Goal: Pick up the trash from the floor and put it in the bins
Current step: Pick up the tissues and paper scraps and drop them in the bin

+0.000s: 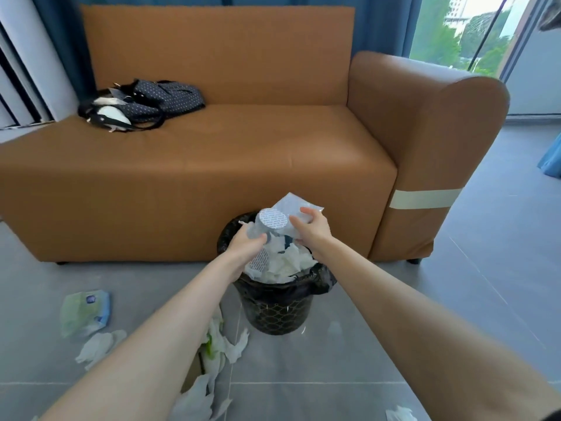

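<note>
A black patterned bin [277, 311] with a black liner stands on the floor in front of the sofa, heaped with crumpled white tissues [287, 262]. Above its rim both hands hold a clear plastic wrapper [274, 221] with a round printed seal. My left hand [247, 246] grips its lower left side; my right hand [312, 230] pinches its right side. On the floor to the left lie a green-and-blue tissue packet [85, 309], loose white tissues [98, 346] and more crumpled tissues [220, 338] beside the bin.
A brown sofa [212, 165] stands right behind the bin, with a dark dotted bag [145, 101] on its seat. A glass door is at the back right. More tissue [399, 414] lies at the bottom edge of the grey tile floor.
</note>
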